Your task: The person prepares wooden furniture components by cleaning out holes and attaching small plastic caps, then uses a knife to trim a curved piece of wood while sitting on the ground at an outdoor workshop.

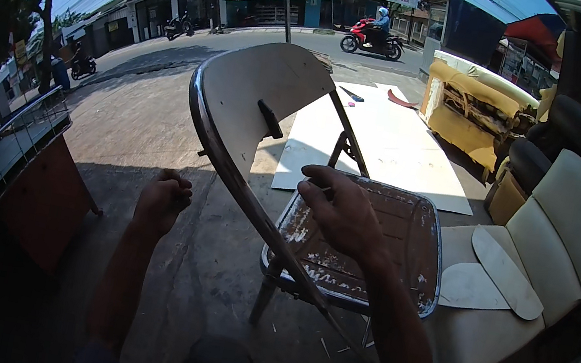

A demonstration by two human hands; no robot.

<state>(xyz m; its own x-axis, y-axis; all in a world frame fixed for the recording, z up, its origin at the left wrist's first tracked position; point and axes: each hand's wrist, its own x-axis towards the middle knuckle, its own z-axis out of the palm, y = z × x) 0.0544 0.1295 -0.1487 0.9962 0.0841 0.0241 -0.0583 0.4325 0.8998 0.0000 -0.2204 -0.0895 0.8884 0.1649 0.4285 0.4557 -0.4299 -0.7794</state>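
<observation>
A metal folding chair stands in front of me. Its curved pale backrest panel [251, 97] sits in a chrome frame and has a dark piece on its inner side. The brown, worn seat [397, 239] shows flaking white patches. My right hand [343, 214] hovers over the seat, fingers bent and apart, with nothing visible in it. To the left of the chair frame, my left hand [162, 202] is raised with its fingers curled closed. Whether it holds anything small is hidden. I see no contact between the left hand and the chair.
A cream padded chair [571, 223] stands at right with pale cut pieces [504, 270] on it. A white sheet [391, 141] lies on the ground beyond, bearing a red curved piece [401, 100]. Stripped yellow foam furniture [465, 119] is behind. A cabinet [38, 199] stands left; a motorbike [372, 40] is on the road.
</observation>
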